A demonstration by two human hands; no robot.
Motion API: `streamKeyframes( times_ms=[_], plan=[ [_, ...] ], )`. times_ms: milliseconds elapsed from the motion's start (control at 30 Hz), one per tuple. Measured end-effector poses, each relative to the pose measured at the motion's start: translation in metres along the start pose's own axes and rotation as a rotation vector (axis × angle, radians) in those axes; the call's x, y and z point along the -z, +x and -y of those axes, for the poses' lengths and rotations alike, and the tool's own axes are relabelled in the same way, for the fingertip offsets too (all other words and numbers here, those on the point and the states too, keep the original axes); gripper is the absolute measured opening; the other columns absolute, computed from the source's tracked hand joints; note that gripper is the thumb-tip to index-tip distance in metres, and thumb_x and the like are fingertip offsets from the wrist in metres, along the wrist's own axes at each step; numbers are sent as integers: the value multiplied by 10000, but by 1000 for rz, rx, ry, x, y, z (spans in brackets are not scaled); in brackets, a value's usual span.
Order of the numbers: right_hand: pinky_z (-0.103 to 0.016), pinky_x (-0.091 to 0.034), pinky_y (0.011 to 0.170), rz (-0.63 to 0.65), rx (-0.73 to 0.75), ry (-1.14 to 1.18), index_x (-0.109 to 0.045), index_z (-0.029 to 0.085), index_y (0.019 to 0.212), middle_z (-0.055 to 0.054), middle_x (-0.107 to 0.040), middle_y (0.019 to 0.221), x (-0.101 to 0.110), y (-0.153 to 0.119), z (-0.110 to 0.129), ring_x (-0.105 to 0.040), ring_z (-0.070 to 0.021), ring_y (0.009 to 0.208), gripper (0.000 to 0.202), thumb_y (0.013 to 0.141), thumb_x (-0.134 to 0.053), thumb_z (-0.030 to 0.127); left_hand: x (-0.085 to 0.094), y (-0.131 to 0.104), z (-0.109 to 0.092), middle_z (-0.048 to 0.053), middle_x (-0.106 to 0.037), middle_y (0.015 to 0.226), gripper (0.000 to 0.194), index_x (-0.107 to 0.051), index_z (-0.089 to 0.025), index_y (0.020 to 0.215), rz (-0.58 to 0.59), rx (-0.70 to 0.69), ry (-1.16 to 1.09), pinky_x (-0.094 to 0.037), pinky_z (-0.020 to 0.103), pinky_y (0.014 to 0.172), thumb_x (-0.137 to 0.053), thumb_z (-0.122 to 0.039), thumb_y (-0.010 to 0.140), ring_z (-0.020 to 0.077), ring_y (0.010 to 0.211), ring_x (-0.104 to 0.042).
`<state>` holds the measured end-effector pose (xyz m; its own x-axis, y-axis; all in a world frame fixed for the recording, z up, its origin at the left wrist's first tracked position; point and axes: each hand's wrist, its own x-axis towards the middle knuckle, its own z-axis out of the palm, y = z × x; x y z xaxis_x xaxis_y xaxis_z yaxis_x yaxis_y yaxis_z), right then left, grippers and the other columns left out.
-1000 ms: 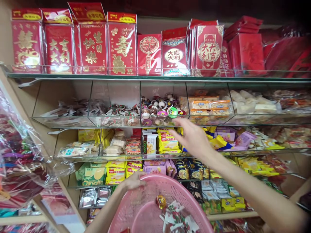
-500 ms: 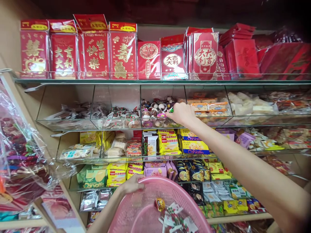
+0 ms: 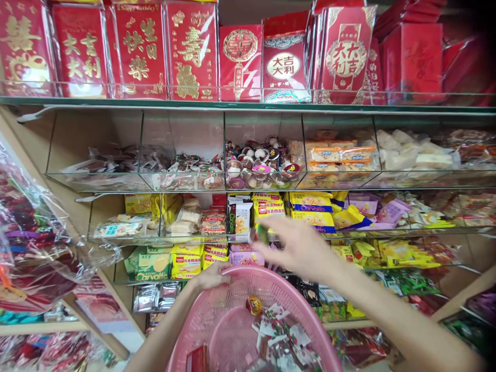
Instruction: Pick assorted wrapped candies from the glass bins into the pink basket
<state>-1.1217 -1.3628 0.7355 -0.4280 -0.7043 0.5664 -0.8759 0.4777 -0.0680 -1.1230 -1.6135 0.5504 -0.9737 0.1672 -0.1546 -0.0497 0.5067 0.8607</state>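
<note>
My left hand (image 3: 211,276) grips the rim of a pink plastic basket (image 3: 228,315) at its upper left. Inside the basket lie a gold-wrapped round sweet (image 3: 254,305), several white-and-green wrapped sweets (image 3: 281,336) and a red packet (image 3: 197,358). Above the basket's far rim is my right hand (image 3: 296,245), blurred by motion, its fingers closed on a small green-topped sweet (image 3: 262,234). Round cup sweets (image 3: 259,163) fill a clear compartment on the shelf above.
Red envelopes (image 3: 189,51) line the top glass shelf (image 3: 232,105). Below are divided shelves of yellow wafer packs (image 3: 186,261), orange-wrapped biscuits (image 3: 341,154) and white snacks (image 3: 414,150). Clear plastic wrapping (image 3: 34,248) bulges at the left.
My right hand has moved down from the cup sweets' compartment to above the basket, carrying a sweet. The shelves appear closer, and more of the basket's contents show, including the red packet.
</note>
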Motion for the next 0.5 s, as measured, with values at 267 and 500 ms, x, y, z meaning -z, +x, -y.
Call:
streamKeyframes(
  times_ms=[267, 500],
  plan=[
    [-326, -460, 731, 655, 149, 128, -575, 185, 1079, -78, -603, 1031, -159, -87, -1, -580, -220, 877, 394, 743, -585, 390, -4, 2, -3, -34, -544, 638, 181, -606, -186, 724, 20, -31, -28, -351, 233, 571, -510, -204, 571, 123, 599, -459],
    [-289, -450, 683, 659, 346, 7, -593, 207, 996, -23, -630, 942, -194, -101, 7, -569, -193, 856, 305, 712, -616, 315, -3, 1, 3, -34, -561, 677, 167, -594, -204, 702, -1, -12, 1, -375, 231, 585, -505, -198, 561, 136, 635, -490]
  ],
)
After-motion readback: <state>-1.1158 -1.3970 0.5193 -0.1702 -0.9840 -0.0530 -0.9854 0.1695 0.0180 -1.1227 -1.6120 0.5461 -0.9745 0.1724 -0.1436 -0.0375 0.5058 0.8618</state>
